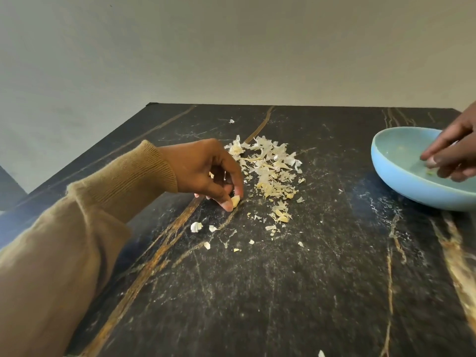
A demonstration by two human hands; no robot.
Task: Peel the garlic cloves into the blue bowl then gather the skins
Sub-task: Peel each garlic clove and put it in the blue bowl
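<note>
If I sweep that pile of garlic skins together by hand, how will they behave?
The garlic skins look thin and papery, so probably very light and apt to scatter. Curled, ragged flakes should crumple rather than roll. Tiny bits on the dark tabletop may cling.

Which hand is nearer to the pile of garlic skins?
Left. The left hand pinches a garlic piece beside the pile of skins; the right hand is at the blue bowl, well apart from it.
</note>
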